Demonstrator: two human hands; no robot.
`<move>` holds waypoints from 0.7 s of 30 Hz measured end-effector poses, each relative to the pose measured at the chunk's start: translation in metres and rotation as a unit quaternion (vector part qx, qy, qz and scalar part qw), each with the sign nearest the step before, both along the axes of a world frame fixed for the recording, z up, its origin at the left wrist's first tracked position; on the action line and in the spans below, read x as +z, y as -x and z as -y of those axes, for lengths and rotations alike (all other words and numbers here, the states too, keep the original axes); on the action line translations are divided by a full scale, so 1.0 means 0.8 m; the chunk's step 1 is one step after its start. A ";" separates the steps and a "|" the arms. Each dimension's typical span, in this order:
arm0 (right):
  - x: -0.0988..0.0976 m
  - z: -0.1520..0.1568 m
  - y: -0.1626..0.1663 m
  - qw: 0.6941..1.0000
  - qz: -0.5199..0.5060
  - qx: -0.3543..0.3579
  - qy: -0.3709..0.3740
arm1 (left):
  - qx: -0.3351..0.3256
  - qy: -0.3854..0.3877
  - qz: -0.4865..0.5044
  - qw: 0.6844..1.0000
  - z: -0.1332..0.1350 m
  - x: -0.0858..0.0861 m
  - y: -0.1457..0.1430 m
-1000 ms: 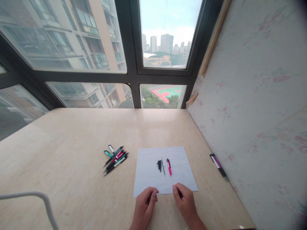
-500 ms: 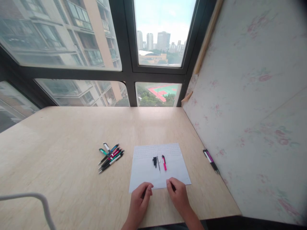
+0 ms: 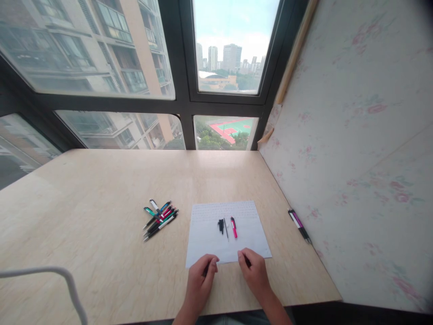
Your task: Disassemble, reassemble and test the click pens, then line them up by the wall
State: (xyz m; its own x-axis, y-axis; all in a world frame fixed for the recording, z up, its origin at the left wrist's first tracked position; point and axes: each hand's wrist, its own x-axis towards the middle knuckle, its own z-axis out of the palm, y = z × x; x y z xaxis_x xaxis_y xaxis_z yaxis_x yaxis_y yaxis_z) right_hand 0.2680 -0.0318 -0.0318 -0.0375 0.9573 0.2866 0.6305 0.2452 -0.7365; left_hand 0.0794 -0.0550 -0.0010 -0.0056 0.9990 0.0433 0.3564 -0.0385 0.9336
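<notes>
My left hand (image 3: pixel 203 274) rests with curled fingers at the near left edge of a written sheet of paper (image 3: pixel 203 248). At the near right edge lies my right hand (image 3: pixel 252 267), closed the same way. Nothing shows in either hand. Beyond them on the paper are the parts of a pen: small black pieces (image 3: pixel 221 225), a thin dark refill (image 3: pixel 226 230) and a pink pen barrel (image 3: pixel 234 228) with a black clip. A tiny pale piece lies between the refill and barrel, too small to name. Neither hand touches these parts.
Left of the paper is a pile of several click pens (image 3: pixel 160 220). Two more pens (image 3: pixel 299 226) lie along the flowered wall (image 3: pixel 355 180) on the right. A grey-white cable or tube (image 3: pixel 69 282) curves over the table's near left corner. Windows (image 3: pixel 233 49) rise behind the tabletop (image 3: pixel 111 189).
The whole view has shifted slightly, with things on the table appearing a little further right and higher. Both hands keep their closed pose, and the pen parts stay in place on the paper.
</notes>
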 end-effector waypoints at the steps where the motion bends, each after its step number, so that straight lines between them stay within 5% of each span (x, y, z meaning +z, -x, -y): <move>1: 0.001 0.000 0.000 1.000 -0.004 -0.004 -0.002 | 0.000 -0.002 0.000 1.000 0.000 0.000 0.000; 21: 0.007 0.002 -0.002 0.997 -0.072 -0.001 0.016 | -0.001 -0.013 0.052 0.999 0.001 -0.004 0.003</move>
State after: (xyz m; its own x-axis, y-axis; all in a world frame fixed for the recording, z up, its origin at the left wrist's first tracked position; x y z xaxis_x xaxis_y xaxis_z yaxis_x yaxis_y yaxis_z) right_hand 0.2698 -0.0336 -0.0265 0.0037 0.9658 0.2591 0.5183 0.2197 -0.8265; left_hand 0.0770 -0.0560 -0.0038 -0.0101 0.9975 0.0695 0.2570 -0.0645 0.9643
